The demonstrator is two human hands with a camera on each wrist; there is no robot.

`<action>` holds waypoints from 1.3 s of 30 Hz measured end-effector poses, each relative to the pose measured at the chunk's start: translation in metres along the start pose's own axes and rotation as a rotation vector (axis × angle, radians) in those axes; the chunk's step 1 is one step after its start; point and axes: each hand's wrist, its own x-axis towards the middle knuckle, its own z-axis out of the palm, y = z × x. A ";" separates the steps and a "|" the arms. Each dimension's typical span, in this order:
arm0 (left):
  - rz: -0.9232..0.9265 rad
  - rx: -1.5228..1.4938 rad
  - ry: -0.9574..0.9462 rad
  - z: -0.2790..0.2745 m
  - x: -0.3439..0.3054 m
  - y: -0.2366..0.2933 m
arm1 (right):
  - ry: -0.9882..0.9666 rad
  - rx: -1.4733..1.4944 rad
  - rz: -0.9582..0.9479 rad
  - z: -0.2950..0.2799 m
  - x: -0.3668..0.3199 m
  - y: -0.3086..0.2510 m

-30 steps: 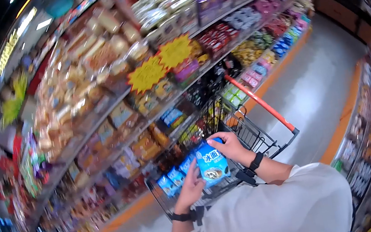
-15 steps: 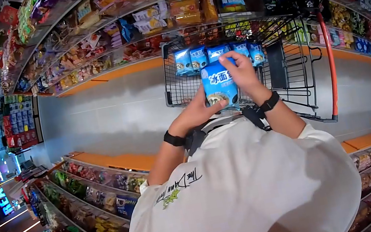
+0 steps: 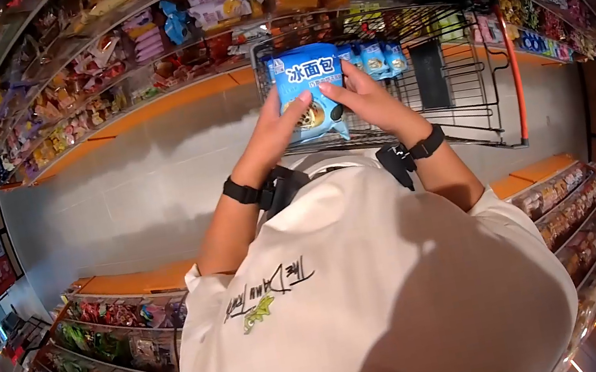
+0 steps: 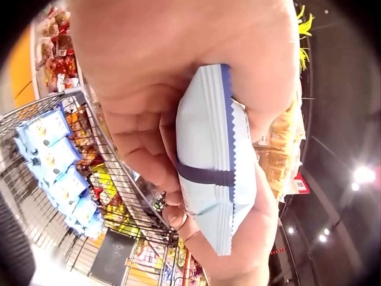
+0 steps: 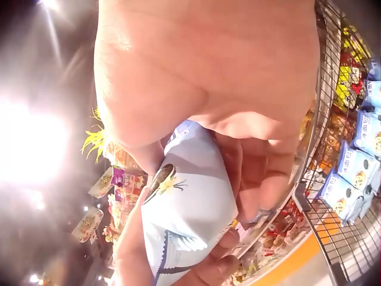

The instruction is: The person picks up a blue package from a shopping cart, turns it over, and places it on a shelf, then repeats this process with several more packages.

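A blue bread bag (image 3: 305, 65) with white Chinese lettering and a food picture is held up between both hands, its front toward the head camera. My left hand (image 3: 269, 134) grips its left side, thumb across the front. Opposite it, my right hand (image 3: 379, 109) grips the right side, its thumb also on the front. In the left wrist view the pale crimped end of the bag (image 4: 205, 161) shows between thumb and fingers. The right wrist view has the bag's other end (image 5: 190, 196) within the palm. Several matching blue packs (image 3: 375, 61) lie in the cart below.
A black wire shopping cart with a red handle (image 3: 516, 80) and a dark panel (image 3: 431, 75) stands in front of me. Shelves of packaged snacks (image 3: 217, 1) rise beyond it; more shelves (image 3: 126, 320) stand behind me. Tiled floor (image 3: 130, 184) runs along the aisle.
The view has swung downward onto the cart. The bag has moved left and up over the cart's left end, and the right hand has shifted from its top corner to its right side.
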 end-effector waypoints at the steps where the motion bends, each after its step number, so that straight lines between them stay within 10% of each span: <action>1: 0.003 0.012 0.012 -0.017 -0.002 -0.009 | 0.020 -0.009 0.015 0.012 0.005 0.005; 12: -0.275 0.288 -0.280 -0.073 0.014 -0.003 | 0.315 0.050 0.091 0.063 -0.002 0.026; 21: -0.527 -0.198 -0.259 0.005 0.032 -0.048 | 0.426 0.178 0.119 0.026 -0.084 0.042; 24: -0.481 -0.229 -0.248 0.036 0.027 -0.060 | 0.424 0.026 0.218 -0.051 -0.124 0.076; 34: -0.548 -0.391 0.023 0.093 -0.010 -0.144 | 1.270 -1.196 0.095 -0.372 -0.259 0.139; 37: -0.639 -0.333 0.203 0.120 -0.028 -0.153 | 0.776 -0.626 0.341 -0.458 -0.239 0.249; 39: -0.576 -0.412 0.133 0.120 -0.032 -0.182 | 1.065 -1.205 0.451 -0.357 -0.232 0.199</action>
